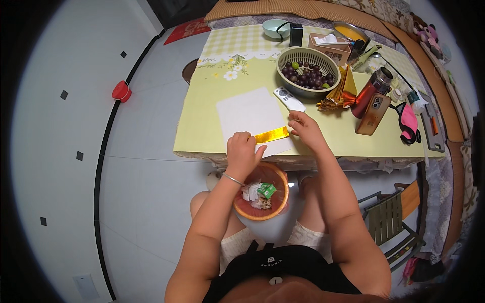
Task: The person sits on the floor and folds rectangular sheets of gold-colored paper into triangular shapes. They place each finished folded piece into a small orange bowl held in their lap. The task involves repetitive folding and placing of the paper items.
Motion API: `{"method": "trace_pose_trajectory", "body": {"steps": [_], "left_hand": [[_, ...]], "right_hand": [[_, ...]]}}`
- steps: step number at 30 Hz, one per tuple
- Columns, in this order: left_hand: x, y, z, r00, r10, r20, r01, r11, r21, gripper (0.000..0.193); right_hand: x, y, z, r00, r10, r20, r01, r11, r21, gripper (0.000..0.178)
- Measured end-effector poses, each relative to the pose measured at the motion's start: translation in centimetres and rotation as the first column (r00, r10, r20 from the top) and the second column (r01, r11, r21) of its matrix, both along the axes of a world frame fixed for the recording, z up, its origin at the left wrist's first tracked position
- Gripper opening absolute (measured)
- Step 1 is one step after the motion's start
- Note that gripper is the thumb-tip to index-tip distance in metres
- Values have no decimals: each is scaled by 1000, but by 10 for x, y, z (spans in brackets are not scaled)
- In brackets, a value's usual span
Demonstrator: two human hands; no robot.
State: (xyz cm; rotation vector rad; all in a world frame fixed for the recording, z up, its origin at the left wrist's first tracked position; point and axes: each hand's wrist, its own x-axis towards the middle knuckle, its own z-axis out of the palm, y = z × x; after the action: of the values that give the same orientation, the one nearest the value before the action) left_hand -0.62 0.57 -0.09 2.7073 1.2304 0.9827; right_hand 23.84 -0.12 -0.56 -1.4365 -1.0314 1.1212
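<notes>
A flat strip of shiny gold paper (272, 135) lies across a white sheet (247, 113) near the table's front edge. My left hand (242, 154) is bent over the strip's left end, fingers pressed down on it and thumb pointing right. What lies under those fingers is hidden. Just beyond the strip's right end is my right hand (306, 132), its fingers loosely curled and apart, with nothing visible in them. A white remote control (289, 99) lies behind it. Farther right stands a bundle of folded gold paper (343, 91).
The table (202, 121) also carries a colander of grapes (308, 73), a red thermos (371, 91), a phone (373, 115) and a pink-and-black item (406, 122). An orange-rimmed waste bin (242, 212) stands between my knees. A folding chair (386, 222) is at the right.
</notes>
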Motion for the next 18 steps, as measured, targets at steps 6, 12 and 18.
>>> {"method": "trace_pose_trajectory", "body": {"steps": [6,12,18], "left_hand": [[9,1,2,1000,11,-7,-11,1000,1,31],[13,3,-1,999,25,-44,-23,998,50,30],[9,10,-8,1000,12,-21,-11,999,40,28]], "right_hand": [[-4,2,11,975,24,-220,-20,1000,21,36],[-8,-6,19,836,115,537,-317,900,300,33],[-14,-8,15,847,142,512,-290,931,221,43]]}}
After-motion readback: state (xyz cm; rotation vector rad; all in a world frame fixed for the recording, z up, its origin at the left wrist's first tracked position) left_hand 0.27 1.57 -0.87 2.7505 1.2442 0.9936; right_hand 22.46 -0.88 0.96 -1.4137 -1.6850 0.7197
